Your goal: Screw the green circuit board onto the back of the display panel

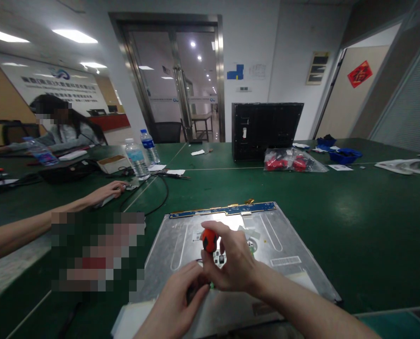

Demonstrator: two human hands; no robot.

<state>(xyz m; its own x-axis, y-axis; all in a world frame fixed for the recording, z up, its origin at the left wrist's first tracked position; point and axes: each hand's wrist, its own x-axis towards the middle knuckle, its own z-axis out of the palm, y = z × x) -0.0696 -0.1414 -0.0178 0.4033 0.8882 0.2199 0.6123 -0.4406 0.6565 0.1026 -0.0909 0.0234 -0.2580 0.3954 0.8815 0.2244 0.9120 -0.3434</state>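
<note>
My right hand (234, 261) grips the handle of an orange and black screwdriver (210, 240), which stands roughly upright. Its shaft and tip are hidden behind my fingers. Close below, my left hand (181, 296) rests with bent fingers pressed together; whatever it may hold is hidden. Both hands are over the back of a flat metal display panel (290, 240) lying on the table. A small circuit board (221, 258) shows partly between my hands. Along the panel's far edge runs a narrow blue circuit strip (224, 210).
On the green table (354, 207), a black monitor (266, 127) stands beyond the panel, with a plastic bag of red items (287, 161) before it. Water bottles (137, 157) and a black cable (165, 190) lie left. A co-worker's hand (107, 192) reaches in; another person (67, 125) sits farther back.
</note>
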